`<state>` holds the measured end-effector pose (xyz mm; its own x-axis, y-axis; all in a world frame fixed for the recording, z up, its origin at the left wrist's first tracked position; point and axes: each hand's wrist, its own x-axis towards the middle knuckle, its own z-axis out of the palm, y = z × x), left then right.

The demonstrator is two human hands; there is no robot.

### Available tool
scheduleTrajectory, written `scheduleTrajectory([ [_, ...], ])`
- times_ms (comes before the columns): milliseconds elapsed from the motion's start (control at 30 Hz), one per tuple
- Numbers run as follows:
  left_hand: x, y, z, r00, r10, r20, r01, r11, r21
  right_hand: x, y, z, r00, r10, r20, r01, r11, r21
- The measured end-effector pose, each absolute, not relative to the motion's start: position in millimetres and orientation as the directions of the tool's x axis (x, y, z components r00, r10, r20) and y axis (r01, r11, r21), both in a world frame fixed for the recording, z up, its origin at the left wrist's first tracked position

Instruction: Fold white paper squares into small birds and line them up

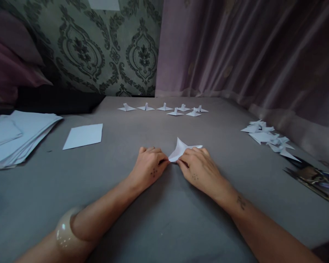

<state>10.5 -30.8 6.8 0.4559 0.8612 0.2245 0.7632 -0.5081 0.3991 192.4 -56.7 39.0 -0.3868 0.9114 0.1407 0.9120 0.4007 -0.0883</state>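
Observation:
A partly folded piece of white paper (180,149) lies between my hands on the grey cloth surface, with one pointed flap standing up. My left hand (151,166) pinches its near left corner between thumb and fingers. From the right, my right hand (199,166) is closed on the paper's near edge, thumb below and fingers over the top. The right-hand end of the paper pokes out behind those fingers, and part of it is hidden under them.
Several folded paper birds (165,107) stand in rows at the back. More folded pieces (263,134) are heaped at right, beside scissors (309,182). A loose paper square (83,136) and a stack of white sheets (30,135) lie at left. A curtain (208,47) hangs behind.

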Motion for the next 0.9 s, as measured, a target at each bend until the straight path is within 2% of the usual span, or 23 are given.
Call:
scheduleTrajectory([
  [233, 13.8, -31.9, 10.0, 0.393, 0.912, 0.12, 0.788, -0.401, 0.467, 186.2, -39.4, 59.4, -0.302, 0.948, -0.098, 0.952, 0.296, -0.078],
  [433, 17.1, -30.2, 15.6, 0.347, 0.937, 0.045, 0.793, -0.318, 0.52, 179.7, -24.4, 74.6, -0.22, 0.93, -0.295, 0.974, 0.196, -0.111],
  [667, 19.8, -29.0, 24.6, 0.296, 0.954, -0.047, 0.799, -0.22, 0.56, 176.1, -10.0, 79.2, -0.221, 0.887, -0.406, 0.975, 0.205, -0.083],
  [900, 17.9, -27.7, 17.8, 0.266, 0.964, -0.02, 0.816, -0.214, 0.537, 172.2, -1.6, 79.9, -0.229, 0.854, -0.467, 0.973, 0.208, -0.096],
])
